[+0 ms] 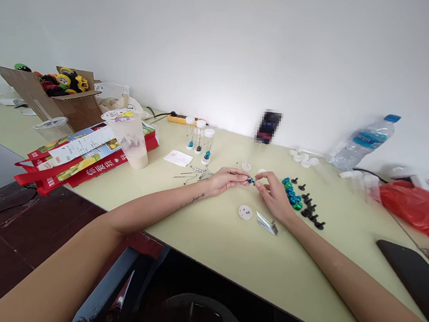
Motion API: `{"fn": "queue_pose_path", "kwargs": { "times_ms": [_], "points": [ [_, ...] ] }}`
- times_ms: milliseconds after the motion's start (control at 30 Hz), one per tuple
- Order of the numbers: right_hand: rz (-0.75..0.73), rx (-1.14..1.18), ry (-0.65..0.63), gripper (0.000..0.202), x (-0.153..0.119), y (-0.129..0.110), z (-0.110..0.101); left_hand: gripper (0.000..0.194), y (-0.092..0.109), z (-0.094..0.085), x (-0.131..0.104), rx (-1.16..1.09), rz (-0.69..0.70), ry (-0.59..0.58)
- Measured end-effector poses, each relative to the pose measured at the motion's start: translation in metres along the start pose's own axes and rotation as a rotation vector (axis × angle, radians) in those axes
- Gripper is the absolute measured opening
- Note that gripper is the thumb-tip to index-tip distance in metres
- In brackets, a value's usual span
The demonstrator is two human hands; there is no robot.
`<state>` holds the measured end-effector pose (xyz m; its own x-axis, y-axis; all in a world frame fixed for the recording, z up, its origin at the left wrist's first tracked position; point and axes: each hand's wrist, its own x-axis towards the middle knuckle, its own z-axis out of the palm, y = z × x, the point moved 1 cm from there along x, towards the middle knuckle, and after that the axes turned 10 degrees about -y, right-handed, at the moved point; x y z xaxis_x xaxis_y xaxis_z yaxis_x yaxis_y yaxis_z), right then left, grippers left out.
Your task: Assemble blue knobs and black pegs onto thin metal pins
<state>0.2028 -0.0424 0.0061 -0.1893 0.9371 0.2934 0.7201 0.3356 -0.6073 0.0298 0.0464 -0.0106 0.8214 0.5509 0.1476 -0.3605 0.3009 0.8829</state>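
Note:
Over the middle of the table, my left hand (226,180) is closed, thumb and fingers pinching a small blue and black part (251,180). My right hand (273,191) pinches the other end of it, so the fingertips of both hands nearly meet. Thin metal wires (198,170) lie by my left wrist. Just below the hands rests a white round disc with holes (245,213), beside a row of thin metal rods (267,225). To the right of my right hand sit several shiny blue and green pieces (292,193) and several black flanged pegs (310,207).
Three clear tubes with white caps (199,138) stand at the back. On the left are a plastic cup (132,143), a red bag (96,167) and a cardboard box (75,104) of toys. A water bottle (366,140), a red plastic bag (411,205) and a dark phone (412,276) occupy the right.

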Motion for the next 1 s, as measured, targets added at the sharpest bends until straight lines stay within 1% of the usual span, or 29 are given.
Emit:
{"fn": "queue_pose_path", "kwargs": {
  "times_ms": [67,167,267,300,367,400,467,567,633,667,733,833,900,933,1000],
  "points": [
    [-0.021,-0.035,-0.03,0.027,0.0007,0.0,-0.0004,0.024,0.0,-0.0003,0.0002,0.0,-0.002,-0.006],
    [-0.027,-0.005,-0.029,0.02,0.0003,-0.0002,-0.0003,0.026,0.0,-0.0009,0.0,-0.013,-0.006,0.001],
    [-0.006,0.047,0.006,0.033,-0.0007,-0.0006,0.0001,0.025,0.0,-0.0009,-0.0003,-0.023,-0.01,0.01],
    [-0.001,0.046,0.01,0.032,-0.0007,-0.0006,0.0002,0.025,0.0,-0.0008,-0.0003,-0.021,-0.008,0.007],
    [-0.002,0.02,0.012,0.023,0.0001,0.0,0.0002,0.024,0.0,-0.0004,-0.0001,-0.013,-0.002,-0.003],
    [-0.01,0.0,0.005,0.022,0.0007,0.0004,0.0002,0.024,0.0,-0.0003,0.0,-0.01,-0.001,-0.006],
    [-0.03,-0.019,-0.016,0.026,0.0016,0.0012,0.0004,0.024,-0.0002,-0.0003,0.0003,-0.01,0.0,-0.003],
    [-0.032,0.022,-0.004,0.02,0.0012,0.0012,0.0008,0.023,-0.0001,-0.0003,0.0001,-0.017,0.0,0.013],
    [-0.013,0.049,0.027,0.031,0.0004,0.0007,0.0005,0.023,0.0003,-0.0001,-0.0004,-0.009,-0.002,0.009],
    [-0.005,0.047,0.035,0.032,0.0001,0.0005,0.0002,0.023,0.0006,0.0001,-0.0006,-0.003,-0.004,0.003],
    [-0.011,0.008,0.027,0.024,0.0001,0.0004,-0.0003,0.023,0.001,0.0003,-0.0008,0.005,-0.005,-0.002],
    [-0.044,-0.051,-0.005,0.027,0.0006,0.001,-0.0005,0.024,0.0009,0.0003,-0.0007,0.001,-0.008,0.002],
    [-0.045,-0.029,0.009,0.021,0.0,0.001,-0.0004,0.024,0.0004,0.0001,-0.0006,-0.005,-0.009,0.007],
    [-0.04,-0.003,0.027,0.022,-0.0005,0.0008,-0.0003,0.024,0.0002,0.0,-0.0006,-0.007,-0.008,0.011],
    [-0.032,0.039,0.054,0.03,-0.0014,-0.0002,-0.0004,0.025,0.0,-0.0001,-0.0009,-0.01,-0.005,0.014]
  ]
}}
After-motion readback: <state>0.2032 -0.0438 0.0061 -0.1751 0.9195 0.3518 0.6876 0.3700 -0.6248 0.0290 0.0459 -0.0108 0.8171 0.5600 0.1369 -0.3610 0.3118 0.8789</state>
